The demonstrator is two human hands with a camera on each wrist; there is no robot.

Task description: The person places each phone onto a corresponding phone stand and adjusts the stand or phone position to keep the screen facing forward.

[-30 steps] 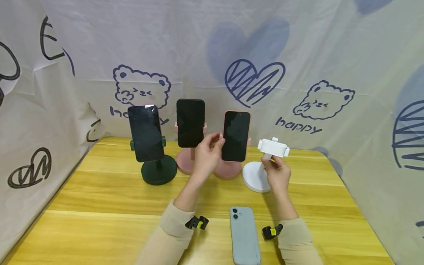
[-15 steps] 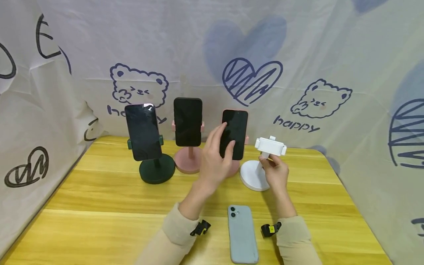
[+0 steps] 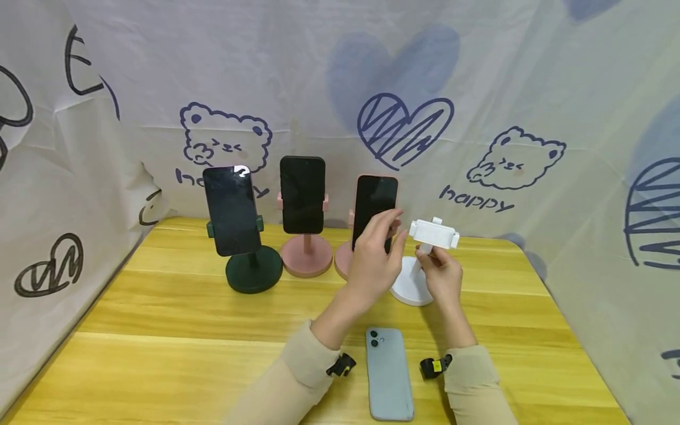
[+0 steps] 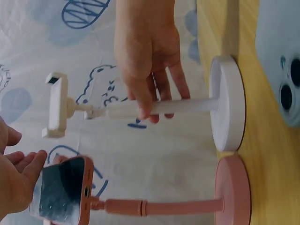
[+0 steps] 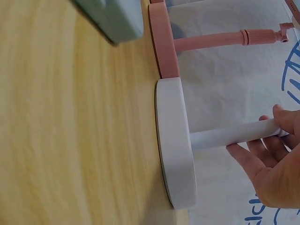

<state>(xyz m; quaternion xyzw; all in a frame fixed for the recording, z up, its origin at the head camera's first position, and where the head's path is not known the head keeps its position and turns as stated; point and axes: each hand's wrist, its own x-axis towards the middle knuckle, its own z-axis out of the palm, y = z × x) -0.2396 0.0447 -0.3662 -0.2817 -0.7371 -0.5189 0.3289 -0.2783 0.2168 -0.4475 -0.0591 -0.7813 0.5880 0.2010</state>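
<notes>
A white phone stand [image 3: 434,234] with an unfilled clamp stands upright at the right of the row. My right hand [image 3: 445,277] grips its post below the clamp; in the right wrist view, thumb and fingers go round the white post [image 5: 225,136]. My left hand [image 3: 374,260] is raised in front of the nearer pink stand's phone [image 3: 372,198], its fingers extended toward the white clamp and holding nothing. In the left wrist view, the left hand's fingers [image 4: 35,164] are beside that phone and apart from the clamp [image 4: 58,105].
Left of these are another pink stand [image 3: 307,260] with a black phone [image 3: 303,195] and a dark green stand [image 3: 254,274] with a phone [image 3: 232,209]. A pale blue phone [image 3: 389,375] lies face down between the forearms. A printed cloth [image 3: 319,71] hangs behind the table.
My left hand has let go of the pink stand's clamp side and moved right across its phone toward the white stand. The right hand keeps its grip on the white post.
</notes>
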